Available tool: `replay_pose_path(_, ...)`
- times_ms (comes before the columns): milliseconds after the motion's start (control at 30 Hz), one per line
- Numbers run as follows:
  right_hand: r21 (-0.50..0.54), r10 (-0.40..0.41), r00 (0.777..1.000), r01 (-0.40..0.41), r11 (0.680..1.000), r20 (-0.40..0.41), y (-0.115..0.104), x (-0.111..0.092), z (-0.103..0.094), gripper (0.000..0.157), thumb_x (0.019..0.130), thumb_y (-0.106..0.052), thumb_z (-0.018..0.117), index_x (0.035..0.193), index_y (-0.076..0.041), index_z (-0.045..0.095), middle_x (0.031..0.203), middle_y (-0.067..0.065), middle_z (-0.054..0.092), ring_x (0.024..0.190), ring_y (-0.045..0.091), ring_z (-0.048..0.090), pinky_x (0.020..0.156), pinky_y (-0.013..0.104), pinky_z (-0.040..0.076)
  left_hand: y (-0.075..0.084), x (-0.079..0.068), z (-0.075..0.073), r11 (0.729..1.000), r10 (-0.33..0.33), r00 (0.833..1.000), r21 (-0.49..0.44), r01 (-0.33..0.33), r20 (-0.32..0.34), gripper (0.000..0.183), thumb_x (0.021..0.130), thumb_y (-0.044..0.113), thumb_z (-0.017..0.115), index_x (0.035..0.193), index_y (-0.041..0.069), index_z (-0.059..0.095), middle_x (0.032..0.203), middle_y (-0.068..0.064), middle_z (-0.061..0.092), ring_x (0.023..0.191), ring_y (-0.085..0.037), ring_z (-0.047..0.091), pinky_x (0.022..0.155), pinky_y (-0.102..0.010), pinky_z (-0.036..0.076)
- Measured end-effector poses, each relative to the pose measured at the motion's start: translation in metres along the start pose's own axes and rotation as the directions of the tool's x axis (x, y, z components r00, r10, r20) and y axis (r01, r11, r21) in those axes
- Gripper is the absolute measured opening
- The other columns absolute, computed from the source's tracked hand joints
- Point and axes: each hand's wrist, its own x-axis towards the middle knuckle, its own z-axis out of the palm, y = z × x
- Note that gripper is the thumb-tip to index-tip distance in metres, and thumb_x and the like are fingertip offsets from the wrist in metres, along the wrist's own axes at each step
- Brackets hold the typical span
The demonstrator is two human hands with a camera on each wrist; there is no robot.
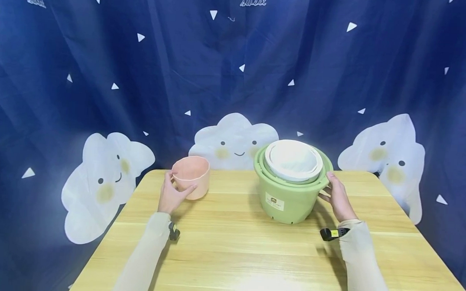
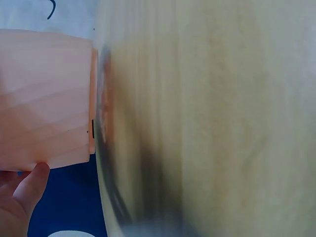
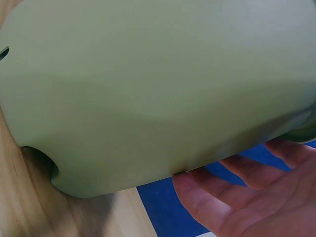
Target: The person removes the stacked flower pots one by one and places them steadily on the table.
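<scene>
We see the pink pot (image 1: 201,183), mouth up, left of the green pot (image 1: 297,202) and nearest our left hand (image 1: 170,198), whose fingers grip it, while our right hand (image 1: 338,200) holds the green pot's right rim.

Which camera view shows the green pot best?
The head view: it shows the green pot nearly whole, with its rim and label. The right wrist view gives mostly its side wall, close and cropped; the left wrist view shows none of it.
</scene>
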Motion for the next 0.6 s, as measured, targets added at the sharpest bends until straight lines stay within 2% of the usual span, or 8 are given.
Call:
replay_pose_path(200,0.001,-0.004,1.0,0.004,1.0,0.004,0.0,-0.001,0.002,0.062,0.103,-0.057,0.027,0.152,-0.02,0.035,0.146,0.002,0.044,0.101,-0.014,0.057,0.085,0.014,0.053,-0.006,-0.003,0.0,1.0,-0.029,0.999,0.003,0.028,0.015,0.097,0.068,0.049,0.087,0.141,0.013,0.034,0.152,-0.015,0.041,0.14,-0.037,0.043,0.114,-0.053,0.041)
replay_pose_path(433,-0.018,-0.005,1.0,0.005,1.0,0.008,-0.004,-0.003,0.003,0.067,0.102,-0.061,0.025,0.153,-0.019,0.032,0.157,0.017,0.032,0.101,-0.013,0.055,0.085,0.013,0.052,-0.01,-0.003,0.001,0.999,-0.034,0.999,-0.014,0.034,0.041,0.096,0.069,0.051,0.086,0.14,0.016,0.032,0.153,-0.018,0.037,0.141,-0.039,0.041,0.115,-0.054,0.039)
replay_pose_path(533,-0.019,-0.012,1.0,0.012,1.0,0.009,-0.004,-0.004,0.002,0.069,0.102,-0.061,0.025,0.154,-0.016,0.029,0.154,0.014,0.037,0.101,-0.012,0.055,0.086,0.013,0.052,-0.011,-0.002,0.001,0.999,-0.037,0.997,-0.024,0.038,0.066,0.098,0.07,0.05,0.085,0.141,0.016,0.029,0.155,-0.019,0.033,0.142,-0.041,0.038,0.115,-0.055,0.039)
replay_pose_path(600,-0.012,-0.014,1.0,0.014,1.0,0.009,-0.003,-0.003,0.002,0.069,0.102,-0.06,0.026,0.154,-0.015,0.029,0.148,0.007,0.043,0.101,-0.012,0.056,0.085,0.013,0.052,-0.013,-0.001,0.001,0.999,-0.036,0.996,-0.028,0.039,0.085,0.099,0.071,0.049,0.085,0.143,0.015,0.026,0.156,-0.021,0.031,0.143,-0.042,0.037,0.115,-0.056,0.039)
